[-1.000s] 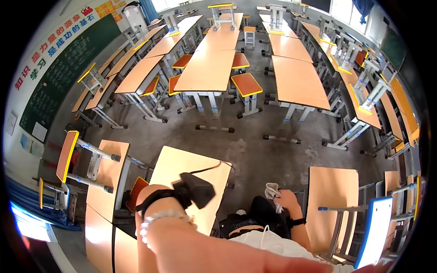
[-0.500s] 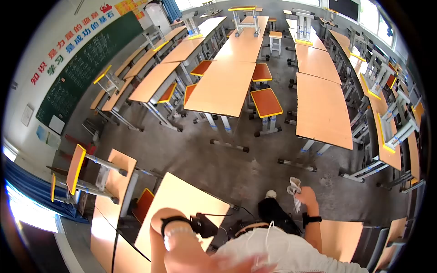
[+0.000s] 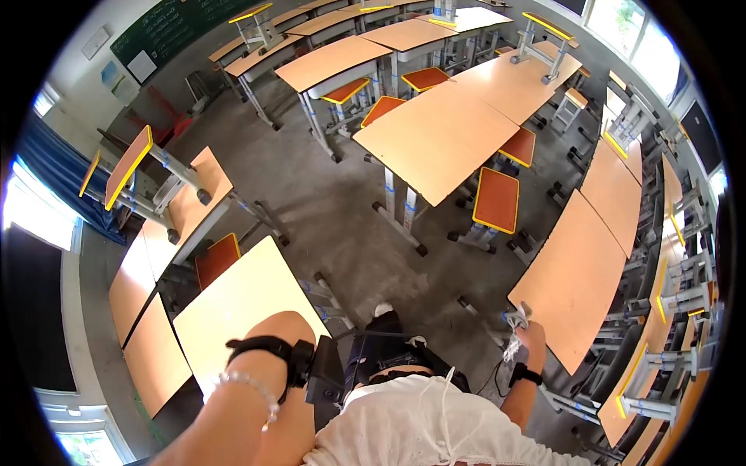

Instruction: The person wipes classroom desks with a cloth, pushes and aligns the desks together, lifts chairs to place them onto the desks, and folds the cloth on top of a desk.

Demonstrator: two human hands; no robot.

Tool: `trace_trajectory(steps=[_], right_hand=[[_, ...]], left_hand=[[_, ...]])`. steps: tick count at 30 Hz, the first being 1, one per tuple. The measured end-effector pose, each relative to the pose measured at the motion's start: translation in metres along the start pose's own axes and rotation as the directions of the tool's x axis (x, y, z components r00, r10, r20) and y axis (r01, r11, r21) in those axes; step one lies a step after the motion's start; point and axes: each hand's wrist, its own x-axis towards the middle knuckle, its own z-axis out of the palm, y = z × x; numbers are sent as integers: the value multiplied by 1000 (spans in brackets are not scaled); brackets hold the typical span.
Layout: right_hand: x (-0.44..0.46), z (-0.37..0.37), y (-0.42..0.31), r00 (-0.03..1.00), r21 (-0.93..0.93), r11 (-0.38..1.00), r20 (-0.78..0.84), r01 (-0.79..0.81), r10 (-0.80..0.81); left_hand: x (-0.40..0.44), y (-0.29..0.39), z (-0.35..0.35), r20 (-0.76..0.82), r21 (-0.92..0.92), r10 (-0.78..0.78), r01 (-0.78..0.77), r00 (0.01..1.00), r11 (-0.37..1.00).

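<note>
Presumably to let its loose end hang free, I pinch the crumpled cloth (image 3: 516,318) in my right hand (image 3: 534,340) beside the desktop's (image 3: 579,279) near left corner, though my left hand's (image 3: 221,429) grip I cannot tell.

A dark green chalkboard (image 3: 183,29) bearing white writing hangs between ten and eleven o'clock. A long blue fabric curtain (image 3: 66,179) falls beside a bright window at nine. At two to three o'clock, a grey-legged stool with a yellow-edged, red-brown rectangular seat (image 3: 496,200) stands upright on the grey floor (image 3: 334,202).
</note>
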Motion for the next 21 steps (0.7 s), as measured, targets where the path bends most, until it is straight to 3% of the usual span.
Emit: trace_trajectory(steps=[1,2,3,4,6,7,8,10,12,14,16,17,20,21], right_hand=[[12,-7,-19,996,68,997,81,24,-29],[27,-5,-34,992,175,979,41,108,-117],[32,-22,-69,975,240,945,-15,220,-223],[42,-35,-99,965,347,922,125,175,-230],[56,-50,-157,938,605,758,51,245,-344],[64,-47,-185,913,906,417,112,67,-391],[61,-69,-217,891,932,354,221,-73,-397],[80,-73,-259,850,968,177,242,-178,-469],[89,-101,-312,761,973,-22,166,-230,-627],[105,-113,-358,657,996,56,85,-65,-749],[127,-116,-413,514,951,38,200,-308,-834],[133,-114,-439,428,946,29,172,-322,-887],[108,-136,-517,307,825,74,290,-560,-906],[121,-119,-534,272,879,131,279,-459,-921]], left_hand=[[-3,-16,-4,68,-24,189,-188,980,982],[-7,-31,-8,131,-71,363,-357,922,931],[-12,-42,-12,157,-44,375,-373,914,927],[-23,-51,-18,150,4,289,-293,945,956],[-49,-73,-33,75,95,-3,-4,997,995],[-63,-85,-47,21,131,-183,179,983,975],[-79,-97,-62,-36,154,-361,362,932,920],[-117,-122,-90,-213,164,-700,732,681,662],[-164,-149,-127,-409,57,-852,941,327,334],[-211,-169,-161,-572,-96,-820,991,23,95],[-242,-176,-194,-583,-249,-810,962,-59,109],[-254,-176,-209,-585,-327,-804,938,-105,116],[-276,-182,-246,-614,-509,-787,791,-58,339],[-280,-183,-257,-647,-572,-759,706,-75,418]])
